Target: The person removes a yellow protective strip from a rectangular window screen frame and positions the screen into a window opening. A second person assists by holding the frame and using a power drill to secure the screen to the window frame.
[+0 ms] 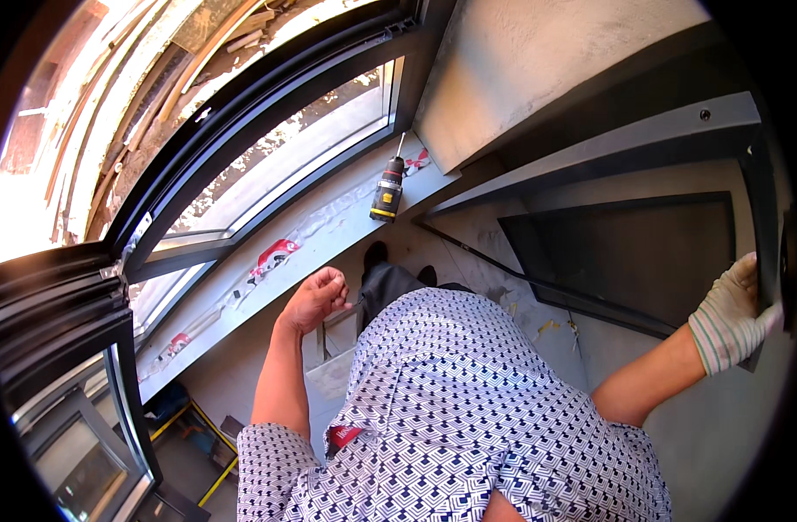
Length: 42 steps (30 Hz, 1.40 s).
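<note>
My right hand [734, 315], in a white striped work glove, is closed around the upright side of a dark grey window frame [677, 132]. The frame leans at my right, and its grip-side edge runs out of the picture. My left hand [318, 300] is bare and raised in front of the sill, its fingers curled together. Whatever lies between those fingertips, if anything, is too small to name. Beyond the left hand, a black and yellow cordless drill [387, 193] with a long bit rests on the white window sill [336, 233].
A black-framed window [268, 165] stands along the left. Behind the held frame, a dark screen panel [629, 248] leans near the wall. Red and white plastic film [277, 254] sticks to the sill. A yellow-edged item [217, 487] lies at lower left. Timber [155, 96] is piled outside.
</note>
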Tool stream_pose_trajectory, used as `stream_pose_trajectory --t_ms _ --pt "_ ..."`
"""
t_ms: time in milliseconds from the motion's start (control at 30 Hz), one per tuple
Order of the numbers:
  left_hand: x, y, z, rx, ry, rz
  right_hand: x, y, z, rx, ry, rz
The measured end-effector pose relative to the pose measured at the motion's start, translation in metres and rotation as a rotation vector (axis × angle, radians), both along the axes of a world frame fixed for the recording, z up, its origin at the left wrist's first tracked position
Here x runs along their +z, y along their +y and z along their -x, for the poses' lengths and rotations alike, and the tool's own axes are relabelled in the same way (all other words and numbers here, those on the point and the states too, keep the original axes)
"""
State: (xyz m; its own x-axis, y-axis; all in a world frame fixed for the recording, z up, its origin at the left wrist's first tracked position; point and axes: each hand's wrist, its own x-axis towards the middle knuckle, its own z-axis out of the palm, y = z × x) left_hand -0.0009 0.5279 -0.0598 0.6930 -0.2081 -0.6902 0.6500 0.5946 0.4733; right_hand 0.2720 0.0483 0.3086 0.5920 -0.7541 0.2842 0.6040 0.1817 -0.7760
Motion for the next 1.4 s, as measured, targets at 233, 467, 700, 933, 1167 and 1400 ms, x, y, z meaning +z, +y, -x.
stream_pose_trajectory --t_ms 233,467,700,933,1167,1400 --pt "0.021 0.018 -0.066 0.007 -0.227 0.184 -0.034 -0.001 0.006 0.068 -0.077 0.029" --pt "0.028 0.019 -0.101 -0.03 -0.265 0.287 -0.067 -0.006 0.021 -0.046 0.05 -0.087" --pt "0.014 0.019 -0.125 -0.056 -0.254 0.297 -0.097 -0.02 0.037 -0.135 0.144 -0.165" --pt "0.014 0.023 -0.145 -0.044 -0.215 0.218 -0.11 -0.037 0.041 -0.121 0.184 -0.172" --pt "0.039 0.029 -0.161 -0.022 -0.282 0.021 -0.107 -0.031 0.032 -0.138 0.197 -0.173" --pt "0.048 0.038 -0.169 -0.016 -0.308 -0.149 -0.11 -0.039 0.029 -0.106 0.187 -0.18"
